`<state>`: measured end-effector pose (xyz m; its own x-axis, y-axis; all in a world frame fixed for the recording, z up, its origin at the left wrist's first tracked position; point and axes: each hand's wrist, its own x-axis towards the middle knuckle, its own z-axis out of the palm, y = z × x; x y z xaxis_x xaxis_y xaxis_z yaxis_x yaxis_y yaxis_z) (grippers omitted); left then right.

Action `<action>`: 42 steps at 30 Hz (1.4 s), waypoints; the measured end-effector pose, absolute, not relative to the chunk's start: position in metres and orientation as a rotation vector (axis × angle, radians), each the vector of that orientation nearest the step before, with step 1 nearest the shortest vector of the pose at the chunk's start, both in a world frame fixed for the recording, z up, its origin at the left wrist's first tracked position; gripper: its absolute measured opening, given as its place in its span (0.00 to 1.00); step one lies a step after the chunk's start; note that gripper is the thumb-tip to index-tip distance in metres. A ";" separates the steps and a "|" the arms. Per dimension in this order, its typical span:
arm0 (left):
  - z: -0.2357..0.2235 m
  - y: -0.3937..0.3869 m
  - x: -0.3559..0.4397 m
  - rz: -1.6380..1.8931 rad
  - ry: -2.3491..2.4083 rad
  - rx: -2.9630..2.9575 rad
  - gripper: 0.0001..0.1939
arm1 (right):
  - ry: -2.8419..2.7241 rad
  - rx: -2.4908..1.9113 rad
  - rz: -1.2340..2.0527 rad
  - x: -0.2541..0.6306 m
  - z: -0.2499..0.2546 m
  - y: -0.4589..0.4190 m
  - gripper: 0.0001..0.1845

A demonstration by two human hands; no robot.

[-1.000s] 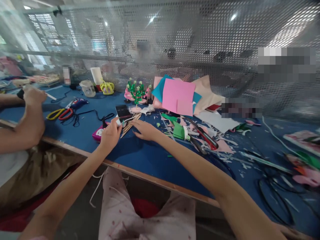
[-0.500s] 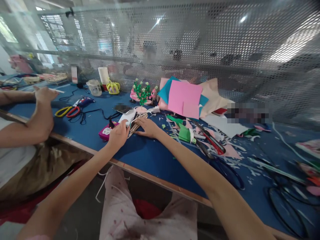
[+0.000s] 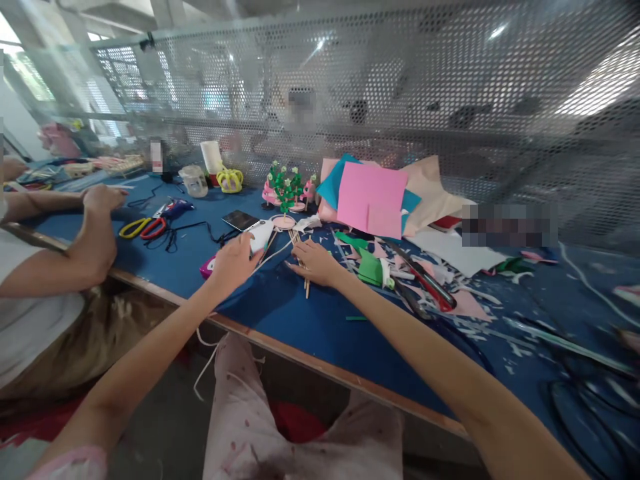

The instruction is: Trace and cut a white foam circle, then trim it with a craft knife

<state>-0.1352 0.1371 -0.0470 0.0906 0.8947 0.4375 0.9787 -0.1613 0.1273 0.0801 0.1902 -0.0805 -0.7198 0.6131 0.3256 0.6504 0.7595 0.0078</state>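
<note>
My left hand is closed around the near end of a white rounded object, whose exact kind I cannot make out. A white cord runs beside it. To the right, my right hand lies over a small bunch of thin wooden sticks, fingers curled on them; the stick ends poke out toward me. Partly hidden behind my left hand is a purple object. Just beyond both hands stand green plant crafts with pale flowers, one on a round pink base.
A dark phone lies beyond my left hand. Scissors rest to the left, near another person's arm. Coloured sheets, paper scraps, a red-and-black tool and cables fill the right. A perforated metal screen stands behind.
My right hand has moved right, and the sticks have shifted with it, away from my left hand. My left hand has moved slightly left and up, onto the white object.
</note>
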 end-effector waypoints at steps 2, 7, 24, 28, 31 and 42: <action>-0.029 0.157 -0.134 -0.870 -2.062 -1.985 0.18 | -2.615 -1.029 -0.134 0.079 -0.082 0.187 0.21; -0.003 0.228 -0.117 -0.819 -2.775 -1.617 0.48 | -2.589 -1.104 -0.029 0.059 -0.086 0.183 0.25; -0.022 0.273 -0.108 -0.882 -2.969 -1.186 0.56 | -2.622 -1.055 -0.132 0.034 -0.084 0.186 0.26; -0.017 0.269 -0.114 -0.870 -2.945 -1.284 0.63 | -2.587 -1.042 -0.169 0.038 -0.084 0.189 0.24; -0.018 0.260 -0.113 -0.867 -2.889 -1.398 0.66 | -2.575 -1.021 -0.195 0.043 -0.085 0.190 0.23; -0.035 0.205 -0.106 -0.750 -2.467 -1.975 0.63 | -2.585 -0.884 -0.296 0.069 -0.084 0.176 0.19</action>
